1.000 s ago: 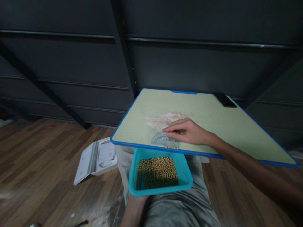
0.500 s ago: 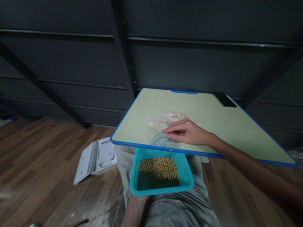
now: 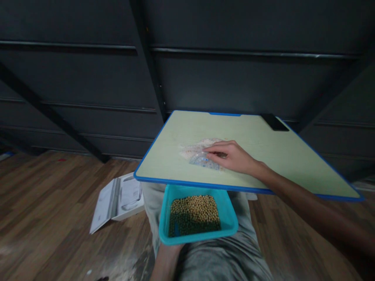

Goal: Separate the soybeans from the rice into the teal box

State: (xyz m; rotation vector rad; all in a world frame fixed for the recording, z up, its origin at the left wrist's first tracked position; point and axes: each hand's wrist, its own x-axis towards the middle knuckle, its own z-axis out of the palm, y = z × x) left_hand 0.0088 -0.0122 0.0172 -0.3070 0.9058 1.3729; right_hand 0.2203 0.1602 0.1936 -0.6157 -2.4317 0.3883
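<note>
My right hand (image 3: 230,155) is over the pale green folding table (image 3: 252,136), thumb and fingers closed on the edge of a clear plastic protractor (image 3: 203,160). The protractor lies against a heap of white grains (image 3: 193,148), with a few orange-brown pieces near it. Below the table's front edge, a turquoise basket (image 3: 230,210) holds many round tan beans (image 3: 202,210). My left forearm reaches up to the underside of the basket; most of my left hand (image 3: 173,247) is hidden beneath it, its fingers out of sight.
A black phone (image 3: 274,122) lies at the table's back right. On the wooden floor to the left sits an open white box (image 3: 129,195). A dark panelled wall (image 3: 219,78) rises behind the table.
My right hand and the protractor have moved away from the table's front edge, into the white grains. An orange-brown piece at the front edge no longer shows. The basket has barely moved.
</note>
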